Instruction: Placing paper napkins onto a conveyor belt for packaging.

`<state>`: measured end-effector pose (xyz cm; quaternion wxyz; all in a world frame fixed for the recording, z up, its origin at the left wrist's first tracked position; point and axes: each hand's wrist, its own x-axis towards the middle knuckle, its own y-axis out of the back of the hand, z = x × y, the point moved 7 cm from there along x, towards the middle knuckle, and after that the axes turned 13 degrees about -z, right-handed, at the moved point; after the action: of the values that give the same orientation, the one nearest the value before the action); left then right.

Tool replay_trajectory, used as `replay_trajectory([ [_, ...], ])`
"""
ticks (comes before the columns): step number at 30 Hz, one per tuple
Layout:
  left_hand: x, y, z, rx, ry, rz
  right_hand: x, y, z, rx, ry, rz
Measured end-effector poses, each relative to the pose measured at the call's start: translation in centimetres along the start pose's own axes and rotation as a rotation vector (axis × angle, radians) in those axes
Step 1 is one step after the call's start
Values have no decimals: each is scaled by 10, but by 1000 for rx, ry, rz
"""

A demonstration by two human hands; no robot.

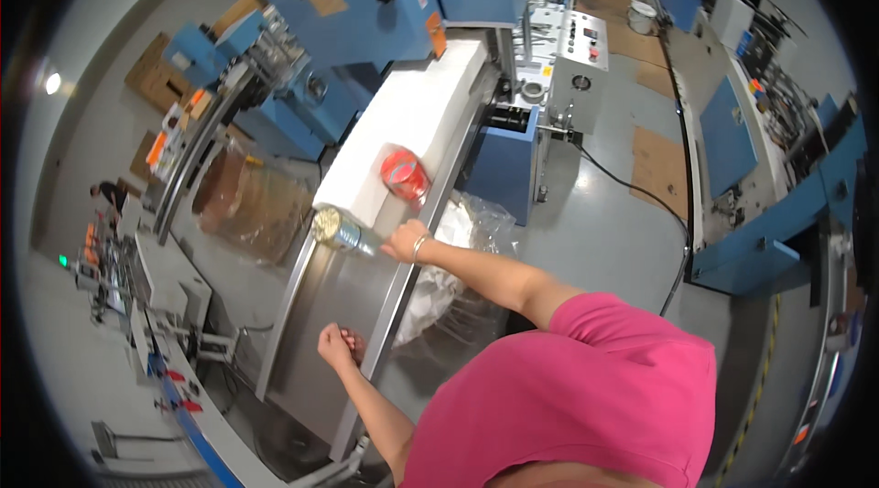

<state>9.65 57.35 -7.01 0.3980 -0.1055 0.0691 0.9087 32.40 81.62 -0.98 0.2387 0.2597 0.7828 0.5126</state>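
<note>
My right hand (406,241) is closed at the near end of a short cylindrical pack (339,230) with a pale gold end and a bluish, shiny side. The pack is a little blurred, so its kind does not show. It lies tilted over the metal trough (316,314), at the near end of a long white block-like stack (403,113). A red, rounded item (404,175) with a pale mark lies against the stack's right side. Nearer to me, my left hand (339,343) hovers by the trough's right rim with curled fingers; whatever they hold is hidden.
A blue machine housing (339,3) with a black knob stands over the trough's far end. Beside it is a grey control box (582,53). Clear plastic bags (453,277) hang right of the trough. A black cable (632,184) runs across the floor. Another person (112,195) is far left.
</note>
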Motion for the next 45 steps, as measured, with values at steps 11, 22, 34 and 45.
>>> replay_trajectory([
  [11,-6,-4,6,22,8,11,-3,15,-12,-20,25,-68],
  [22,-19,-19,19,86,4,53,-15,25,-7,-4,42,57],
  [34,-14,-11,14,143,-60,61,-17,26,-13,1,86,128],
  [45,-9,-14,14,-28,-51,-40,-7,20,-2,68,61,144],
])
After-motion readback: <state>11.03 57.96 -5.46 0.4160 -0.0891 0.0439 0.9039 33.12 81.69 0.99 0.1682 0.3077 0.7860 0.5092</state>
